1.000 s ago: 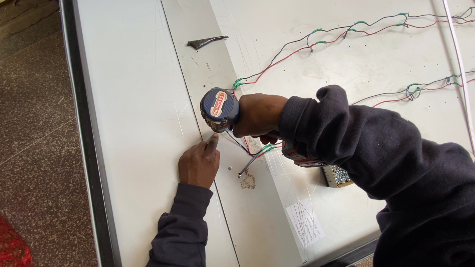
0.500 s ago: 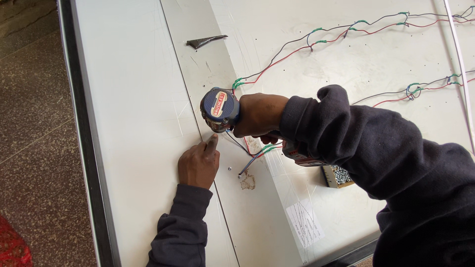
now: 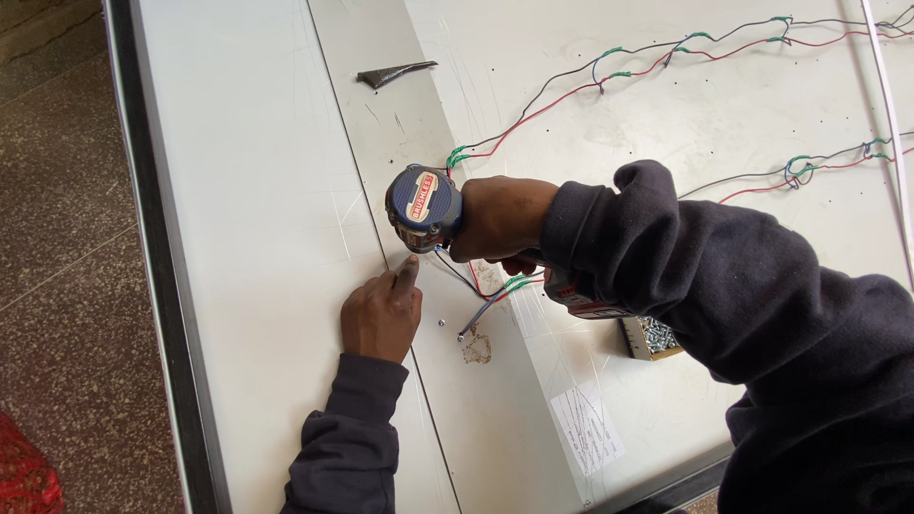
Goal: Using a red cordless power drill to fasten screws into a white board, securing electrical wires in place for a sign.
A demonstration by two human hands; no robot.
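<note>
Cordless drill (image 3: pixel 425 206) in R hand (image 3: pixel 500 221); L hand (image 3: pixel 382 314) on white panel (image 3: pixel 257 238)

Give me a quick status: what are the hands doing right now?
Right hand gripping cordless drill, nose down on white panel. Left hand flat beside it, fingertip at the seam. Loose wires under the drill.

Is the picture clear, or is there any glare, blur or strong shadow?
Head view: soft, even daylight, no harsh glare on the white panel; faint shadow only under the left hand; the drill in the right hand looks sharp, no motion blur.
</note>
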